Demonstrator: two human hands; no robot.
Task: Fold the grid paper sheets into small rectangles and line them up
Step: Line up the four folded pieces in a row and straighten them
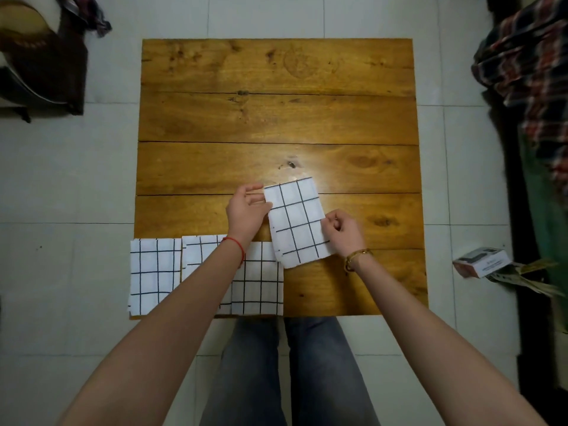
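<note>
Evidently light and limp, the folded grid sheet is pinched at opposite edges by left hand and right hand, near the desk's front edge.

A: That table is plank wood, right? Knots and grain all over, varnished, with a shiny glare patch at mid-frame.

B: Yep, glossy amber finish. The grid sheets look matt white with black lines, edges a bit frayed, so paper or cloth, can't tell which.

A: Floor is smooth pale tile. Right edge: plaid cloth, soft and rumpled.

B: Jeans at the bottom, faded denim.
</note>
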